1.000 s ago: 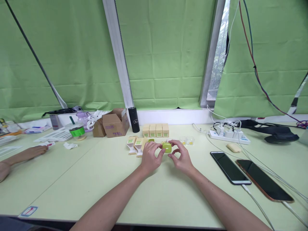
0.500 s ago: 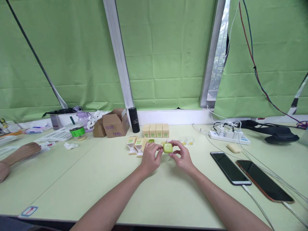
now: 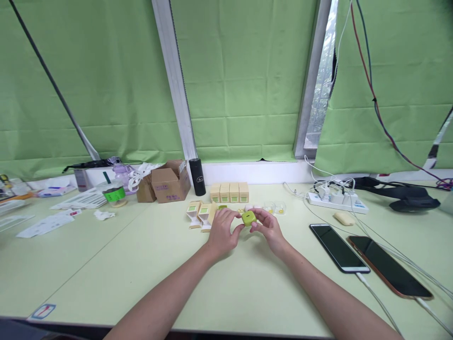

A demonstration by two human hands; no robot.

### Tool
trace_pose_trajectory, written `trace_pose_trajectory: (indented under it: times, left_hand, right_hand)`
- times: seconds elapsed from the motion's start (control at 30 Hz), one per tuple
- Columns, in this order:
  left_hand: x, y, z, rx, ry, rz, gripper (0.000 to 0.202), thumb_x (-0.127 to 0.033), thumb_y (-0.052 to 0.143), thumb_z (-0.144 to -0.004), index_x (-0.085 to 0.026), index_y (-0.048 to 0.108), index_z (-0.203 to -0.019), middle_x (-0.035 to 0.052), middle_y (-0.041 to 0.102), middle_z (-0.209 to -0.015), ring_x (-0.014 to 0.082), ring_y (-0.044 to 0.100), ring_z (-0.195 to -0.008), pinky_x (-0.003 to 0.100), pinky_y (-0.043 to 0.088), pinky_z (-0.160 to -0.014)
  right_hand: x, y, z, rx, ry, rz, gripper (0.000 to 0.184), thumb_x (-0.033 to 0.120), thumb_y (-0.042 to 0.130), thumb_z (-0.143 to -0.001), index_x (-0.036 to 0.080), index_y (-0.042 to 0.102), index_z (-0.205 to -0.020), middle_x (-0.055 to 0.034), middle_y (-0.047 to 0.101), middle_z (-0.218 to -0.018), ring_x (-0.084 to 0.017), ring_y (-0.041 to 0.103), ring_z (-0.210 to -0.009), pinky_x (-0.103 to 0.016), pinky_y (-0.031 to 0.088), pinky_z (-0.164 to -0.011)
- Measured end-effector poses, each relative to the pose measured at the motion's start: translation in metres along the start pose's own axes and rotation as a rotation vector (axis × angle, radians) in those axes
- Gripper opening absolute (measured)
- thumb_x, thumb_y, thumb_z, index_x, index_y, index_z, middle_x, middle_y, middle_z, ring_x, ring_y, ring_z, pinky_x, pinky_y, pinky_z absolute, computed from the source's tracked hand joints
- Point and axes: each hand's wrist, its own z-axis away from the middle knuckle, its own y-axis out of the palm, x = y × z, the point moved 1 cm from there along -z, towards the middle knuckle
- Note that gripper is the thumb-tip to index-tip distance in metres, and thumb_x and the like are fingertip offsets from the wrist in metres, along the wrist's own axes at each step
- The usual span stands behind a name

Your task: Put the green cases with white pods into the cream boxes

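Note:
A small glossy yellow-green case (image 3: 248, 217), which looks like an earbud case, is held up over the table between my hands. A dark slot shows on the side facing me. My left hand (image 3: 223, 231) pinches its left edge between thumb and fingers. On the right edge, the thumb and fingers of my right hand (image 3: 272, 232) are closed. Two opened cartons (image 3: 193, 212) with green windows stand beside my left hand. Another green piece (image 3: 222, 207) lies partly hidden behind that hand. Clear plastic trays (image 3: 280, 208) with small yellow bits sit beyond my right hand.
Several closed cartons (image 3: 229, 192) line the back near a black cylinder (image 3: 197, 176). A brown box (image 3: 170, 182) and a lidded cup (image 3: 115, 194) stand left. Two phones (image 3: 339, 247) on cables, a cream case (image 3: 343, 218) and a power strip (image 3: 338, 202) lie right.
The case has turned and tilted in my fingers, so a face with a dark slot now shows. Another person's hand at the far left has gone from view, uncovering papers.

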Motion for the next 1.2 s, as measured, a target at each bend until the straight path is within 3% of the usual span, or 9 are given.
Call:
trace_pose_trajectory:
  times: [0.17, 0.27, 0.43, 0.57, 0.7, 0.8, 0.93, 1.2]
  left_hand:
    - [-0.007, -0.004, -0.001, 0.046, 0.079, 0.02, 0.049, -0.018, 0.063, -0.092, -0.025, 0.05, -0.139, 0.0122, 0.063, -0.132, 0.0313, 0.054, -0.122, 0.052, 0.045, -0.103]
    - [-0.008, -0.003, 0.0, 0.092, 0.112, 0.013, 0.058, -0.014, 0.06, -0.091, -0.027, 0.047, -0.146, 0.0125, 0.06, -0.138, 0.0319, 0.052, -0.126, 0.055, 0.043, -0.107]
    - [-0.005, 0.001, 0.001, 0.069, 0.066, 0.078, 0.046, -0.016, 0.062, -0.093, -0.028, 0.055, -0.136, 0.0105, 0.063, -0.133, 0.0304, 0.054, -0.124, 0.053, 0.043, -0.107]
    - [0.005, 0.004, -0.001, -0.048, -0.148, 0.236, 0.041, -0.018, 0.067, -0.09, -0.027, 0.058, -0.129, 0.0094, 0.065, -0.127, 0.0285, 0.057, -0.122, 0.049, 0.046, -0.105]
    - [0.02, 0.007, -0.002, -0.136, -0.325, 0.392, 0.042, -0.019, 0.07, -0.085, -0.024, 0.059, -0.125, 0.0092, 0.067, -0.124, 0.0259, 0.063, -0.117, 0.044, 0.049, -0.1]
    - [0.03, 0.008, -0.002, -0.165, -0.368, 0.455, 0.04, -0.022, 0.072, -0.082, -0.023, 0.06, -0.12, 0.0093, 0.07, -0.12, 0.0254, 0.066, -0.113, 0.04, 0.05, -0.094]
    - [0.037, 0.012, -0.001, -0.178, -0.414, 0.561, 0.04, -0.027, 0.074, -0.081, -0.021, 0.061, -0.118, 0.0103, 0.071, -0.12, 0.0248, 0.068, -0.109, 0.038, 0.049, -0.09]
    - [0.038, 0.017, 0.001, -0.188, -0.504, 0.835, 0.05, -0.027, 0.083, -0.07, -0.02, 0.064, -0.117, 0.0107, 0.069, -0.122, 0.0277, 0.064, -0.115, 0.036, 0.046, -0.093]
  right_hand:
    - [-0.004, 0.003, 0.001, -0.008, 0.008, 0.033, 0.047, 0.05, 0.081, -0.08, 0.023, 0.071, -0.117, -0.0107, 0.072, -0.111, -0.025, 0.067, -0.096, -0.034, 0.062, -0.064]
    - [-0.007, 0.005, 0.0, -0.022, -0.002, 0.078, 0.049, 0.052, 0.081, -0.078, 0.023, 0.07, -0.116, -0.0105, 0.072, -0.11, -0.025, 0.066, -0.095, -0.033, 0.062, -0.061]
    - [-0.013, 0.002, 0.001, -0.034, -0.041, 0.185, 0.042, 0.051, 0.07, -0.089, 0.023, 0.066, -0.12, -0.0105, 0.072, -0.11, -0.026, 0.067, -0.1, -0.038, 0.062, -0.069]
    - [-0.016, -0.002, 0.004, -0.047, -0.167, 0.68, 0.023, 0.03, 0.059, -0.095, 0.024, 0.068, -0.115, -0.0101, 0.073, -0.115, -0.03, 0.062, -0.112, -0.051, 0.056, -0.092]
    - [-0.018, -0.002, 0.0, 0.066, -0.26, 1.18, 0.04, 0.008, 0.054, -0.086, 0.022, 0.07, -0.121, -0.0111, 0.071, -0.127, -0.036, 0.05, -0.128, -0.056, 0.045, -0.107]
    - [-0.019, 0.001, -0.011, 0.208, -0.268, 1.417, 0.052, 0.006, 0.058, -0.079, 0.018, 0.068, -0.128, -0.0131, 0.063, -0.143, -0.037, 0.041, -0.14, -0.056, 0.033, -0.117]
    - [-0.02, 0.01, -0.031, 0.359, -0.232, 1.577, 0.051, 0.011, 0.061, -0.078, 0.013, 0.067, -0.129, -0.0164, 0.061, -0.144, -0.034, 0.037, -0.146, -0.051, 0.024, -0.122]
    - [-0.037, 0.026, -0.054, 0.399, -0.154, 1.688, 0.036, 0.011, 0.048, -0.094, 0.01, 0.074, -0.118, -0.0192, 0.073, -0.119, -0.034, 0.044, -0.143, -0.05, 0.016, -0.123]
